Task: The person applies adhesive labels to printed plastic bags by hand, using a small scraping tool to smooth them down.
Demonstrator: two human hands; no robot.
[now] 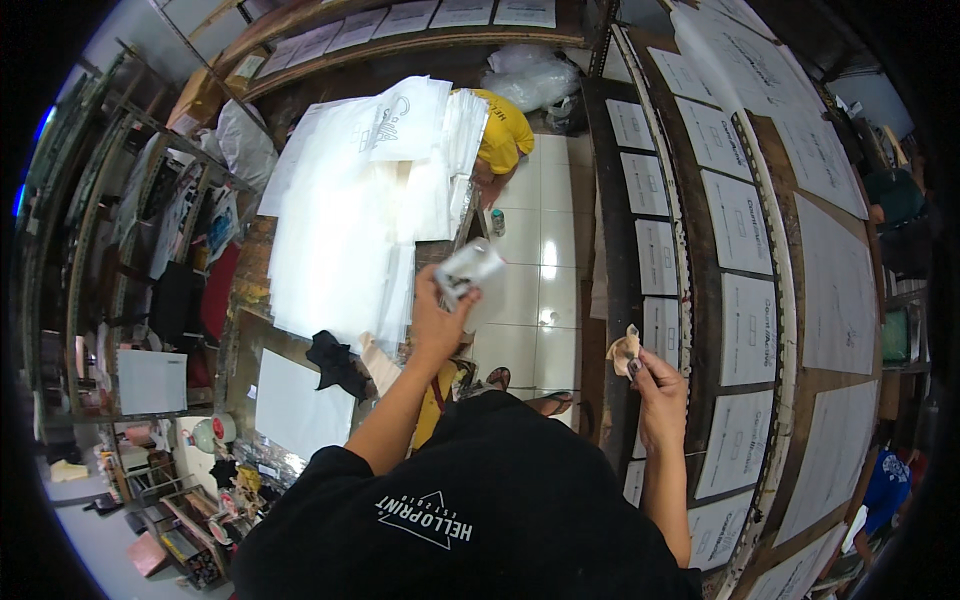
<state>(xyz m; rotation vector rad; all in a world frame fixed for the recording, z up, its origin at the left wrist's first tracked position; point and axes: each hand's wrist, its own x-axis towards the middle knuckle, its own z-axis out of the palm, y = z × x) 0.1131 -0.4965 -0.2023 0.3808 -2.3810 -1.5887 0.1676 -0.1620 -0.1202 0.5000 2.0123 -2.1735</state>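
My left hand [438, 322] is closed round a silvery can [472, 268], held up in front of me and blurred by motion; its lid and contents cannot be made out. Off to the right, my right hand [660, 392] pinches a small crumpled beige cloth [622, 350] between thumb and fingers. Past the can lies a big stack of white printed sheets [345, 220] on the table. Close to my left forearm, a black cloth [337, 362] and a pale cloth [380, 365] lie at the stack's near end, beside a white panel [300, 400].
A person in a yellow shirt [505, 125] bends down beyond the stack, near a small can [497, 222] on the tiled floor [545, 300]. Long racks with printed sheets [742, 230] run along my right. Metal shelving [110, 260] stands at left. Clear plastic [530, 75] lies at the back.
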